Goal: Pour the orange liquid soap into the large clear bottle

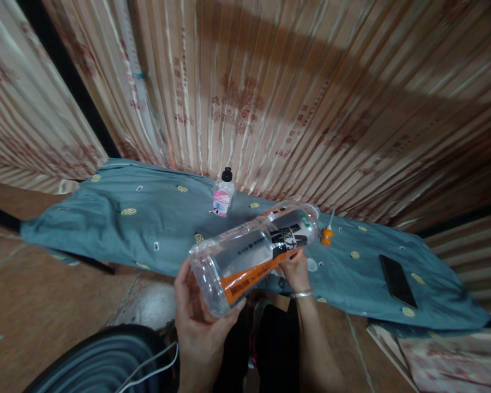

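Observation:
I hold a large clear plastic bottle (253,254) with an orange, black and white label, tilted with its base toward me and its neck pointing away to the right. My left hand (198,311) cups the base from below. My right hand (295,270), with a silver bracelet on the wrist, grips the bottle's underside near the label's far end. An orange cap piece (326,235) lies on the blue-grey cloth (147,224) just beyond the bottle's neck.
A small clear bottle (223,194) with a black cap and pink label stands at the cloth's back edge. A black phone (397,280) lies on the cloth at right. Striped curtains (270,98) hang behind. A white cable (151,368) crosses a dark round object at bottom left.

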`<state>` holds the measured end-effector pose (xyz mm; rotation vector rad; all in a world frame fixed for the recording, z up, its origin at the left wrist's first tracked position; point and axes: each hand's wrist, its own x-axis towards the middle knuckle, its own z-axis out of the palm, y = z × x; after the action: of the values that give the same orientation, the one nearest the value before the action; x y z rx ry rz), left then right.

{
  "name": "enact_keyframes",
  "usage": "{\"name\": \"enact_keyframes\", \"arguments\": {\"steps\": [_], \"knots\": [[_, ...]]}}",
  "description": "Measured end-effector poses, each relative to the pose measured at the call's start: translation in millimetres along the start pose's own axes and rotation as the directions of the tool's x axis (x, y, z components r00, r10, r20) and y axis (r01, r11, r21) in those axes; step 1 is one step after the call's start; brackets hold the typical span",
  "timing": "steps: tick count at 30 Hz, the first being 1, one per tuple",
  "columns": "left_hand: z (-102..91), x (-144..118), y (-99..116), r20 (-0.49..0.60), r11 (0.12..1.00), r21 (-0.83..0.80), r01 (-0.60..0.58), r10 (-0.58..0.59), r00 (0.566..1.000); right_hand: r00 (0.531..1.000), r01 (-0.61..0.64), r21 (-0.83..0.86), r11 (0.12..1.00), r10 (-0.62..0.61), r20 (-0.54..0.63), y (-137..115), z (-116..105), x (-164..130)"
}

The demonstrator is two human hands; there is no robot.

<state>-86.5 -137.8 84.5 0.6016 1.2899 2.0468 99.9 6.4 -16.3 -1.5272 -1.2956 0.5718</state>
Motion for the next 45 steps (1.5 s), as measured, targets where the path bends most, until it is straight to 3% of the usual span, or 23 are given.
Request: {"name": "enact_keyframes", "arguments": {"steps": [10, 18, 38, 45], "knots": [[0.3, 1, 1, -0.011, 1.000, 0.010, 0.001, 0.000, 1.000, 0.999, -0.015, 0.034, 0.999, 0.013, 0.039, -6, -3, 1], [-8.7, 5, -9, 0.040, 0.997, 0.023, -0.079, 0.078, 0.996, 0.998, -0.036, 0.033, 0.999, 0.034, 0.060, -6, -4, 1], [0.2, 0, 1, -0.017, 1.000, 0.027, 0.009, -0.009, 1.000, 0.999, 0.012, 0.051, 0.999, -0.014, 0.045, -8, -3, 1], [-5.4, 4, -3, 0.023, 0.997, 0.059, -0.051, 0.050, 0.998, 1.000, -0.004, 0.016, 1.000, 0.003, 0.027, -6, -3, 1]]}}
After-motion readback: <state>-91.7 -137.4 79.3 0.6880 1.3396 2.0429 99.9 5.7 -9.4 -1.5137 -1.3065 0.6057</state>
